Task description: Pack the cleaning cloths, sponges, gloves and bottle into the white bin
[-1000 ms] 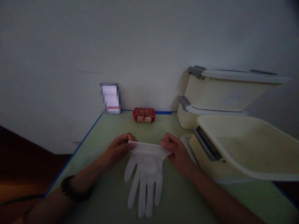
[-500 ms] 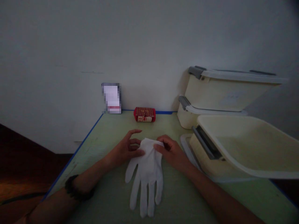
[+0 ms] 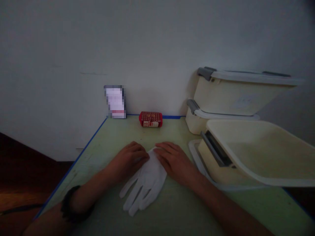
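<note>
A white glove lies on the table with its fingers pointing down and to the left in the head view, its cuff end between my hands. My left hand is closed at the left side of the cuff, thumb and fingers together on the fabric. On the right side, my right hand has its fingers bent over the cuff's edge and its thumb side against the cloth. The fingertips of both hands are partly hidden, and part of the glove's left side is covered by my left hand.
A red patterned package lies near the back edge of the green table. A phone with a blurred screen leans on the wall. To the right stand stacked lidded bins and an open cream bin.
The stretched cuff was let go and narrowed. The glove has turned, its fingers swinging left and bunching together. My left fingers have closed on it, and my right hand has shifted over the cuff.
</note>
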A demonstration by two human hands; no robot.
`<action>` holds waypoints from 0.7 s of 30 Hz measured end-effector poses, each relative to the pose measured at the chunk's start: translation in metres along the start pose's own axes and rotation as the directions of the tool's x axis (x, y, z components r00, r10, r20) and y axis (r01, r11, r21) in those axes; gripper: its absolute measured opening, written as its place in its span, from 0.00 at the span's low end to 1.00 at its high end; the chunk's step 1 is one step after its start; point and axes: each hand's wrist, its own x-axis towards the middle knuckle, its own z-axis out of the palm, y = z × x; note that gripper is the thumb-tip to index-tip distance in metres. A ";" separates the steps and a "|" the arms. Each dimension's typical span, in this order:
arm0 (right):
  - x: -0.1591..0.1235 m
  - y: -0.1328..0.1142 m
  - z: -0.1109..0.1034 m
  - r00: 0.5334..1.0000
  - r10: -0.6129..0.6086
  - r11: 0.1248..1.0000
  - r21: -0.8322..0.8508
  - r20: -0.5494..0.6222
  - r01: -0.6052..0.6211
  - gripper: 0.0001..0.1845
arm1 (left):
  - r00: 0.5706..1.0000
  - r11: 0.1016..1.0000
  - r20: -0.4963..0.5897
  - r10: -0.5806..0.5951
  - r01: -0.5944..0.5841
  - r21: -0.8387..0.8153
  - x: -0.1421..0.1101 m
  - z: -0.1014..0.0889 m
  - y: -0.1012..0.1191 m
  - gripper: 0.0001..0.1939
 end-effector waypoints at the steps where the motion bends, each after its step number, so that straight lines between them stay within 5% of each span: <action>1: 0.000 0.001 0.002 0.999 -0.005 1.000 -0.023 0.037 0.006 0.18 | 0.998 0.999 0.048 0.033 -0.034 0.005 0.000 -0.001 0.000 0.10; 5: 0.002 0.007 0.008 0.990 0.125 0.982 -0.151 0.070 -0.113 0.21 | 0.987 0.993 0.128 0.101 -0.108 0.051 0.001 -0.006 -0.010 0.14; 12: 0.005 0.007 0.007 0.972 0.228 0.953 -0.215 0.053 -0.212 0.23 | 1.000 0.991 -0.005 -0.012 0.013 0.132 -0.002 -0.010 -0.037 0.14; 17: 0.001 0.000 0.003 0.997 0.058 0.991 -0.123 0.045 -0.052 0.23 | 0.988 0.987 -0.119 -0.096 0.110 0.121 -0.003 -0.012 -0.031 0.11; 21: -0.004 -0.007 0.005 0.991 0.027 0.999 -0.030 0.134 -0.023 0.27 | 0.999 0.998 0.042 -0.004 0.002 0.065 -0.004 -0.013 -0.025 0.17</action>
